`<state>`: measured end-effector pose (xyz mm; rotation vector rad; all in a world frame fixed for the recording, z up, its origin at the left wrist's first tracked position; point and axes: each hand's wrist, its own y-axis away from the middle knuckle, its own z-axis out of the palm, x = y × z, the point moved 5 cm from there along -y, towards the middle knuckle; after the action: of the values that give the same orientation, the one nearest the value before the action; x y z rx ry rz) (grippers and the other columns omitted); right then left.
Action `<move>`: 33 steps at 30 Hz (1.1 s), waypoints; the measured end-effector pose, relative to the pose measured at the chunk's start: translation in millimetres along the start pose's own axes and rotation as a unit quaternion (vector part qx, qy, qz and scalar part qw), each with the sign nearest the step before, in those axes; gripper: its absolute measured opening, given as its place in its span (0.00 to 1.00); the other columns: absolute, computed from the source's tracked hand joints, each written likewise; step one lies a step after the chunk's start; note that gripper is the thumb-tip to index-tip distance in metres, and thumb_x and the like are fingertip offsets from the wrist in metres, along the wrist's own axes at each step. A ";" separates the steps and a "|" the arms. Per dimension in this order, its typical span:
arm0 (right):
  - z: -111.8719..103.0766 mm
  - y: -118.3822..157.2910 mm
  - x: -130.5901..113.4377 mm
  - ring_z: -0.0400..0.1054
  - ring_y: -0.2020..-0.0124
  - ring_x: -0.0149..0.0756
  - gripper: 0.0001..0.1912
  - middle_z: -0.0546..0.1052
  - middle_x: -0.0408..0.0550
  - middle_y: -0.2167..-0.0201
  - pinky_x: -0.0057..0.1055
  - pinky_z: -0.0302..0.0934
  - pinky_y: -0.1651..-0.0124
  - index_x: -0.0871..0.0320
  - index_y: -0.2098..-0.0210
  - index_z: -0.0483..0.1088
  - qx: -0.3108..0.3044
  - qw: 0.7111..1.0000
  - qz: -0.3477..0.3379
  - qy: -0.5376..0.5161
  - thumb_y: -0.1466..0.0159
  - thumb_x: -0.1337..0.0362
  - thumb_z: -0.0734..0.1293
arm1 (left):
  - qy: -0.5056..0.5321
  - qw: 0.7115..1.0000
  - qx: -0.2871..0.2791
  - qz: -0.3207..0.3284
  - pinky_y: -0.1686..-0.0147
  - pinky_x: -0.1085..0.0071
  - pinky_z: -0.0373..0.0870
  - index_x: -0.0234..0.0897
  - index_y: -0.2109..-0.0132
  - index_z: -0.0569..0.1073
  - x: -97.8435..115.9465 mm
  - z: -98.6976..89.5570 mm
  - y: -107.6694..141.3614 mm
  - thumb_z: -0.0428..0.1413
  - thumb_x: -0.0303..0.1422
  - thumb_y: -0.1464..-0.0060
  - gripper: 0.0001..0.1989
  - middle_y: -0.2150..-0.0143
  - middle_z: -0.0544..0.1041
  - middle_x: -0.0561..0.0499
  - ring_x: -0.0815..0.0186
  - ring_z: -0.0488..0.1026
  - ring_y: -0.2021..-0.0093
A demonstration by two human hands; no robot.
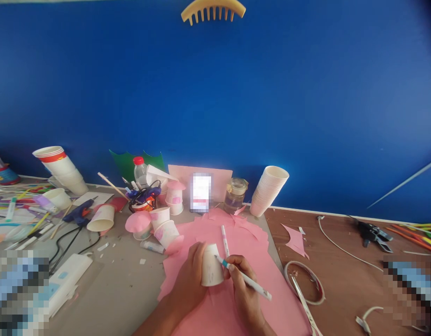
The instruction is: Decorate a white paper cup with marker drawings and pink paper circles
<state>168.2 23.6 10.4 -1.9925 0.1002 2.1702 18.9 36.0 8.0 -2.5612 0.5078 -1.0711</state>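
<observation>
My left hand (191, 275) is closed around the side of a white paper cup (211, 270), held upside down over pink paper (271, 308). Faint marks show on the cup's wall. In my right hand (246, 289) is a white marker (255, 285) with a teal band, its tip at or very near the upper right of the cup. Whether the tip touches is hard to tell. Just beyond my right hand lies a second marker (224, 240), white with pink. Decorated cups with pink paper tops (168, 233) lie to the left.
A leaning cup stack (269, 190), a glass jar (235, 195) and a blurred bright screen (200, 192) stand at the back. Scissors (304, 305) and a tape roll (318, 284) lie right. Leftward are a glue gun (78, 212) and a white power strip (73, 275).
</observation>
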 end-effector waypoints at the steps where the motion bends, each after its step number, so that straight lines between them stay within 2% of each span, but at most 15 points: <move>1: -0.3 -0.2 -1.0 0.62 0.76 0.34 0.09 0.67 0.41 0.81 0.29 0.58 0.72 0.57 0.71 0.68 0.003 1.000 0.000 0.001 0.41 0.58 0.63 | -0.001 1.000 0.000 0.000 0.57 0.56 0.74 0.32 0.40 0.53 0.3 -0.6 -0.1 0.51 0.34 0.44 0.27 0.47 0.64 0.34 0.53 0.70 0.50; 9: -0.2 -1.6 -6.9 0.62 0.76 0.35 0.10 0.67 0.41 0.81 0.29 0.58 0.72 0.56 0.73 0.68 0.012 1.000 0.013 -0.007 0.41 0.57 0.62 | -0.005 1.000 -0.020 -0.007 0.57 0.58 0.74 0.33 0.39 0.52 0.1 -1.1 -0.2 0.52 0.33 0.45 0.28 0.46 0.64 0.34 0.53 0.70 0.49; 13: -0.7 -2.4 -3.4 0.62 0.76 0.35 0.10 0.67 0.41 0.80 0.29 0.58 0.71 0.56 0.73 0.67 0.013 1.000 0.020 -0.016 0.40 0.57 0.62 | 0.006 1.000 -0.016 -0.020 0.57 0.57 0.74 0.34 0.40 0.52 2.1 -1.8 -1.7 0.53 0.34 0.45 0.28 0.47 0.64 0.35 0.53 0.69 0.49; 17: -2.8 -2.5 2.0 0.61 0.75 0.34 0.10 0.67 0.41 0.79 0.28 0.57 0.70 0.56 0.72 0.68 0.015 0.999 0.033 -0.015 0.39 0.58 0.62 | 0.014 0.999 -0.028 -0.022 0.58 0.58 0.74 0.36 0.40 0.51 4.5 -3.3 -3.2 0.50 0.30 0.44 0.26 0.46 0.63 0.36 0.54 0.69 0.49; 21: -3.4 -2.7 3.4 0.61 0.75 0.34 0.10 0.67 0.41 0.79 0.29 0.57 0.70 0.57 0.72 0.68 0.015 0.999 0.042 -0.022 0.39 0.58 0.62 | 0.004 1.000 -0.025 -0.014 0.58 0.58 0.73 0.36 0.40 0.52 3.5 -4.0 -2.9 0.48 0.27 0.44 0.25 0.47 0.64 0.36 0.55 0.69 0.50; 27: -2.6 -3.6 -0.6 0.62 0.75 0.35 0.10 0.67 0.42 0.80 0.29 0.59 0.71 0.57 0.73 0.68 0.025 0.998 0.043 -0.030 0.41 0.58 0.63 | -0.003 1.000 -0.019 -0.015 0.53 0.56 0.71 0.36 0.39 0.49 -4.2 0.2 1.1 0.50 0.28 0.45 0.29 0.44 0.61 0.35 0.52 0.66 0.45; 33: -2.5 -2.3 4.4 0.61 0.75 0.34 0.09 0.66 0.41 0.80 0.29 0.58 0.71 0.57 0.73 0.67 0.022 0.998 0.044 -0.038 0.40 0.58 0.63 | 0.006 1.000 -0.015 -0.016 0.53 0.55 0.71 0.37 0.39 0.50 -4.6 -0.8 0.3 0.49 0.27 0.45 0.28 0.45 0.63 0.36 0.54 0.68 0.46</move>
<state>170.7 25.8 6.0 -1.9144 0.2255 2.2730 15.3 37.6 5.6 -2.5994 0.4900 -1.0984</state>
